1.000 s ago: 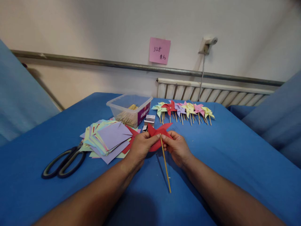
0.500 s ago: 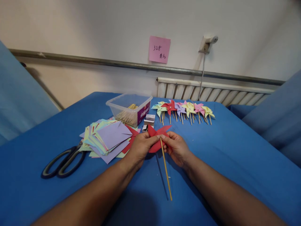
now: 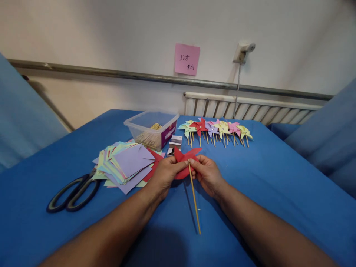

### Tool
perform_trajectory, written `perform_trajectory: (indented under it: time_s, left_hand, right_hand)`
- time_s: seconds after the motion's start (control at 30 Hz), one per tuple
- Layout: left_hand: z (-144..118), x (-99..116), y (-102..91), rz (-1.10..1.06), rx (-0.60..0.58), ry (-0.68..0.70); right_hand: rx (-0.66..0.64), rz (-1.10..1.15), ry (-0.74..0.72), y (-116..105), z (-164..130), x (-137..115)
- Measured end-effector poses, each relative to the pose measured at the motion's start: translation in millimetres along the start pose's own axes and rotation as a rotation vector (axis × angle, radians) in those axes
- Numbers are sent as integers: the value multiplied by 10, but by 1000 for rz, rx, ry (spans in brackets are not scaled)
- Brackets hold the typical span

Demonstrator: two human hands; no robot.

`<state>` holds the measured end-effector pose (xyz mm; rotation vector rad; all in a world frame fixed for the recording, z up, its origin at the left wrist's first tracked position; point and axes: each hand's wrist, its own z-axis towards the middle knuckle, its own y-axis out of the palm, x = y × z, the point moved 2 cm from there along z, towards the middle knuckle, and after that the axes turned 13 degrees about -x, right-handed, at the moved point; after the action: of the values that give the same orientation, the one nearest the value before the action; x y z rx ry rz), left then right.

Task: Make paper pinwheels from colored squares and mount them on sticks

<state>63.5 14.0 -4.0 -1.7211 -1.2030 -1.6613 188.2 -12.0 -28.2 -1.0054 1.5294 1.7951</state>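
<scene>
A red paper pinwheel (image 3: 184, 163) on a thin wooden stick (image 3: 194, 200) is held just above the blue tabletop (image 3: 278, 178), pinched from both sides by the left hand (image 3: 164, 175) and right hand (image 3: 207, 174), beside a stack of colored paper squares (image 3: 126, 165) and black scissors (image 3: 72, 191).

Both my forearms reach forward and angle inward, so my hands meet at the red pinwheel (image 3: 185, 162). My left hand (image 3: 164, 175) sits just left of it, thumb and fingertips pinched on its paper. My right hand (image 3: 208, 174) sits just right of it, fingers curled, thumb and forefinger closed at its centre where the stick joins.
</scene>
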Motion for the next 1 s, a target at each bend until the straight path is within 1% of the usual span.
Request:
perform_trajectory:
  time_s: [0.17,0.5,0.7,0.83,1.0]
  left_hand:
    - [-3,16,14,-23,-21,-5]
    - [-6,3,0,-44,-26,-15]
    - [-17,18,15,-28,-29,-13]
    - [-18,31,26,-7,-51,-21]
    - [3,-10,-1,12,-22,-30]
  right_hand:
    - [-30,14,10,-4,-6,-7]
    - [-38,37,40,-26,-1,7]
    - [-63,42,42,-18,-5,-7]
    - [-81,40,38,-19,1,1]
    - [-69,34,26,-25,5,15]
